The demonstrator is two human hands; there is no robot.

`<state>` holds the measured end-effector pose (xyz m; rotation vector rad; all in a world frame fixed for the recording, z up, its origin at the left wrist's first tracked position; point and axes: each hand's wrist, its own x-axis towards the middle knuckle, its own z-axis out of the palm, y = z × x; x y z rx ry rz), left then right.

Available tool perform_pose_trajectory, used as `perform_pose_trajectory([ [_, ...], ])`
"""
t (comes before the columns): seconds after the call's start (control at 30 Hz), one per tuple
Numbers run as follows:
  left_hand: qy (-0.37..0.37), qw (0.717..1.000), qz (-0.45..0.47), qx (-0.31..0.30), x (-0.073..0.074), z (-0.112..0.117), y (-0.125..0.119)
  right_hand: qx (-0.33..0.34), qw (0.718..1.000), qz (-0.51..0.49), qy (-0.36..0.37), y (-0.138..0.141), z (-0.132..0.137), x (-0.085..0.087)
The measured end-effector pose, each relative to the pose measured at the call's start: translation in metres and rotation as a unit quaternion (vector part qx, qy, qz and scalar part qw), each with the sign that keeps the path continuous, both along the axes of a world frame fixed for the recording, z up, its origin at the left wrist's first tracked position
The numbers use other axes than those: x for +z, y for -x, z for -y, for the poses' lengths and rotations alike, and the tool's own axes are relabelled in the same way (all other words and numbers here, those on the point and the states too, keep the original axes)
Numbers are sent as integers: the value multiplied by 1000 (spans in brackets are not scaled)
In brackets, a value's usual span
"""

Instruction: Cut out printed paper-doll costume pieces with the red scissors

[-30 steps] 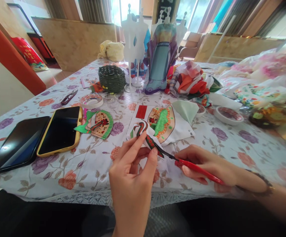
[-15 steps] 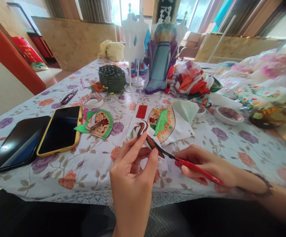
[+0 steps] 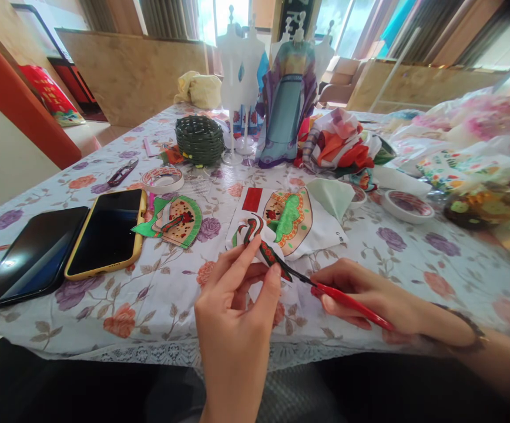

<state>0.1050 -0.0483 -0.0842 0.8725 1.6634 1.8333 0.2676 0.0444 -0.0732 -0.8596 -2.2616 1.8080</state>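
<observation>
My left hand [image 3: 235,314] pinches a printed piece of fabric [image 3: 259,238] with a red, green and black pattern, held up just above the table's near edge. Wrapped round red-handled scissors [image 3: 347,304], my right hand [image 3: 385,302] points the dark blades left into the fabric's edge beside my left thumb. Behind the fabric lies a white printed sheet [image 3: 292,223] with an orange and green shape.
Two phones [image 3: 105,232] [image 3: 28,255] lie at left on the floral tablecloth [image 3: 149,294], beside a green cut-out [image 3: 178,218]. A tape roll [image 3: 163,178], small snips [image 3: 123,173], a woven basket [image 3: 200,139], mannequins with doll garments [image 3: 288,111], fabric piles [image 3: 343,144] and a small dish [image 3: 407,205] stand further back.
</observation>
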Motion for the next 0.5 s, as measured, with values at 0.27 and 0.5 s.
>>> perform_pose_trajectory([
  [0.27,2,1000,-11,-2,-3,1,1,-7,1000,2,-1,0,1,-1],
  [0.5,6,1000,-14,4,-2,-2,2,4,1000,-2,-22,-1,0,-2],
])
